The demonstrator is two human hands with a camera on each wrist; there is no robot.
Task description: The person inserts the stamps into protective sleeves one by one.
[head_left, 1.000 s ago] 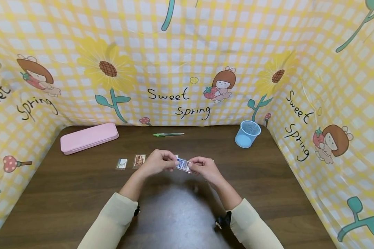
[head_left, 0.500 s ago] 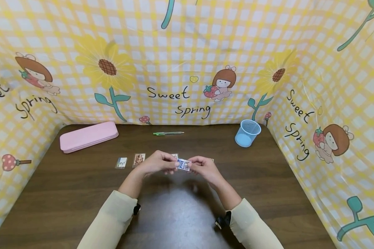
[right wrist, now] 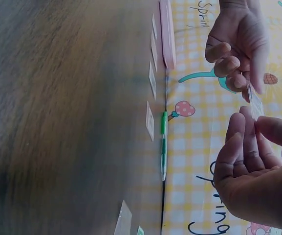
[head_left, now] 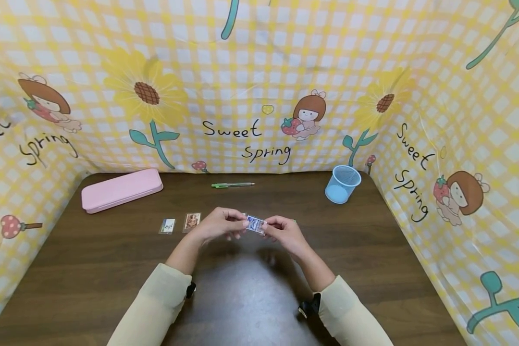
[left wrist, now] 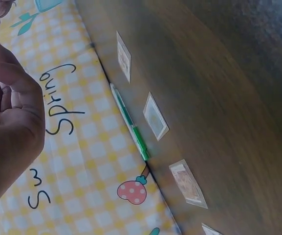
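A small blue-and-white picture card (head_left: 255, 224) is held level with my chest line above the table, stretched between both hands. My left hand (head_left: 218, 225) pinches its left end between thumb and fingers. At the other end, my right hand (head_left: 287, 235) pinches it likewise. The right wrist view shows the card (right wrist: 255, 104) nearly edge-on between the two thumbs. Beyond the left hand lie a small white card (head_left: 167, 226) and a brown picture card (head_left: 192, 222), both flat on the table. Another card (head_left: 244, 215) is mostly hidden behind the left hand.
Toward the back edge of the dark wooden table (head_left: 112, 274) lies a green pen (head_left: 233, 185). A pink pencil case (head_left: 122, 190) sits at the back left, a blue mesh pen cup (head_left: 343, 184) at the back right. Yellow checked cloth (head_left: 242, 86) hangs behind and on both sides.
Both hands keep their pinch on the card. It has risen slightly in the head view and its printed face has tilted a little. The things on the table have stayed put.
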